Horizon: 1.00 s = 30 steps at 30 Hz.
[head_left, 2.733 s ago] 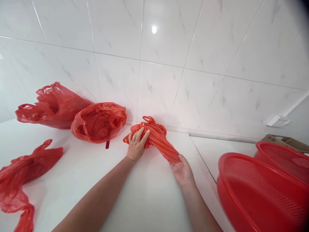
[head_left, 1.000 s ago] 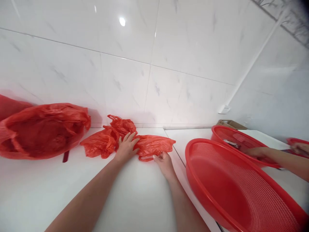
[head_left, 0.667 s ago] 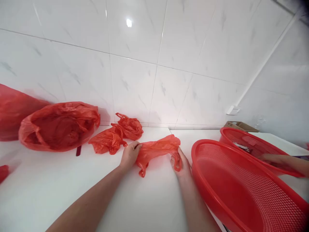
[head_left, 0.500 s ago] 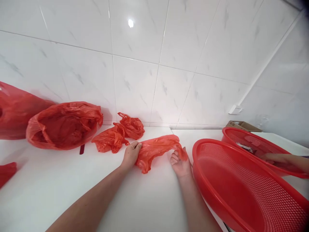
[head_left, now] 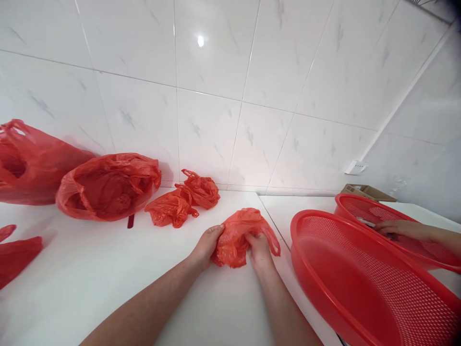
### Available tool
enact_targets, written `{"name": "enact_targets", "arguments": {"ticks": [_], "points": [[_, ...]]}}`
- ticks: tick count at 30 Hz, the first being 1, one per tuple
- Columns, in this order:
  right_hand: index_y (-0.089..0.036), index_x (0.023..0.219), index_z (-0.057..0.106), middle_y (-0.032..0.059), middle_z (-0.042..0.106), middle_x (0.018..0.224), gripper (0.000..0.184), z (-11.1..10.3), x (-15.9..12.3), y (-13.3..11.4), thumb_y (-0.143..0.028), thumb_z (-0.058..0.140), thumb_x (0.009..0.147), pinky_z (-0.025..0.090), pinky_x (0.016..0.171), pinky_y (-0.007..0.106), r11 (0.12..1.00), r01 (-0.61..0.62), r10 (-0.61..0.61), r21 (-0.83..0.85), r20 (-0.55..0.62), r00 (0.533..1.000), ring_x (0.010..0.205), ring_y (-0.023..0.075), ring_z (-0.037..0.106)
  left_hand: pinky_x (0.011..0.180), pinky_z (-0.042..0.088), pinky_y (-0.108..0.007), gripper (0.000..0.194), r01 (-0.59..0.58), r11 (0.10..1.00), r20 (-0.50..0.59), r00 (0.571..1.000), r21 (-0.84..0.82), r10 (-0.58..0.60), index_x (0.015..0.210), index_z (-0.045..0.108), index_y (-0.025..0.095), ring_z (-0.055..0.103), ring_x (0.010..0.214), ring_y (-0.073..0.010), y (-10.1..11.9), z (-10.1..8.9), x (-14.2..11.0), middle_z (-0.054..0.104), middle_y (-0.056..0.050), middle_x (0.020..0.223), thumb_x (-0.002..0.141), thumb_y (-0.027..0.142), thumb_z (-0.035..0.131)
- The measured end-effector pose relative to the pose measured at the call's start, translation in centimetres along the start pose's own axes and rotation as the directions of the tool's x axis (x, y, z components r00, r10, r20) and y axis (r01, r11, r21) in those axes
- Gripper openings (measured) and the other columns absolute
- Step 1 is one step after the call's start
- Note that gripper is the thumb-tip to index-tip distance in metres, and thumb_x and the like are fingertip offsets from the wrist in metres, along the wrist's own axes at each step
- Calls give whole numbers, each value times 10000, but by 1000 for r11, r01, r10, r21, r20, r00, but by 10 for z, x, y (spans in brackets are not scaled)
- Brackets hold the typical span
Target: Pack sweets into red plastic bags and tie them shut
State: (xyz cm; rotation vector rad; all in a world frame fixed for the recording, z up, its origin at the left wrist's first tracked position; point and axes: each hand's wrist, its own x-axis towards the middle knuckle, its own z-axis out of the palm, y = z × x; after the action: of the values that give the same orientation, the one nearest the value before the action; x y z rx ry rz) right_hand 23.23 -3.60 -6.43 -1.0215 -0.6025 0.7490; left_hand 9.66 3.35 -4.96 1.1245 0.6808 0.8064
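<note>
A crumpled red plastic bag [head_left: 239, 228] is held between my two hands over the white table. My left hand [head_left: 209, 244] grips its left edge, thumb on top. On the other side, my right hand [head_left: 260, 249] is closed on the bag, its fingertips tucked into the folds. One handle loop of the bag hangs at the right, beyond my right hand. Behind my left hand lie a crumpled red bag [head_left: 169, 209] and another bunched red bag [head_left: 201, 190], touching each other near the wall.
Large open red bags [head_left: 108, 187] stand at the left along the tiled wall. A red mesh basket [head_left: 345, 278] sits close on my right. Behind it, another person's hand [head_left: 403, 229] reaches into a second red basket [head_left: 345, 202]. A cardboard box [head_left: 370, 192] is at the back.
My right hand has moved inward to the bag's middle, and the stretched bag is now bunched between my hands. The other person's hand has shifted leftward in the far basket.
</note>
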Motion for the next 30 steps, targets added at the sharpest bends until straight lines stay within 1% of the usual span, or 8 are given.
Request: {"name": "enact_targets", "arguments": {"ticks": [8,10,12,14,19,22,26,30], "points": [[-205,794,606,-9,678,766,210,-32,18,-21,-314,704,644,529,637,244,977,7,18,215,-114,993,723,130,644,742,467,-307,267,-244,947,-465,827,210,316,988,511,204,561,887,-174,31,-38,13,568,-51,1025,764,345,547],[-211,845,613,-7,681,813,244,-27,14,-26,-385,683,689,517,611,239,986,8,7,167,-90,996,720,133,638,851,439,-313,265,-367,874,-415,775,318,476,1025,525,238,538,982,-174,51,-24,-4,553,-35,1107,772,303,566],[-217,860,613,-15,676,816,257,-20,7,-29,-429,662,723,495,586,231,996,2,3,84,-53,999,686,129,623,864,441,-325,214,-557,645,-180,668,523,722,1006,557,236,550,969,-185,73,-6,-25,573,-39,1071,795,271,550],[-209,822,615,-24,663,761,250,-13,0,-31,-443,648,741,465,554,225,1000,-22,22,-12,-4,1000,624,122,596,799,460,-290,101,-674,478,80,620,563,780,889,591,232,576,870,-170,93,9,-44,614,-19,913,800,228,543],[-165,661,609,-40,564,555,261,-5,-6,-39,-411,685,708,361,481,217,966,-62,100,-252,141,985,491,103,479,578,439,-247,217,-654,454,586,752,605,303,782,660,252,597,667,-159,107,21,-59,666,-1,754,798,164,462],[-184,743,648,-48,557,593,204,0,-9,-53,-342,741,653,330,484,222,938,-32,78,-346,119,990,509,104,451,499,388,-267,212,-577,314,566,813,754,135,653,658,247,570,553,-173,89,11,-52,646,-9,645,701,124,491],[-277,919,670,-13,618,930,287,14,-39,-74,-237,742,645,372,645,245,815,251,-302,-523,-12,953,788,152,518,482,378,-291,192,-501,214,476,865,839,158,648,638,221,548,491,-182,55,-9,-47,652,-50,737,525,79,598],[-288,855,677,3,633,820,125,28,-84,-70,-258,671,734,376,684,299,617,445,-244,-649,380,892,735,182,523,546,441,-309,476,-438,162,407,893,884,195,954,647,255,627,639,-214,28,-23,-50,615,-99,1100,506,95,661]]}}
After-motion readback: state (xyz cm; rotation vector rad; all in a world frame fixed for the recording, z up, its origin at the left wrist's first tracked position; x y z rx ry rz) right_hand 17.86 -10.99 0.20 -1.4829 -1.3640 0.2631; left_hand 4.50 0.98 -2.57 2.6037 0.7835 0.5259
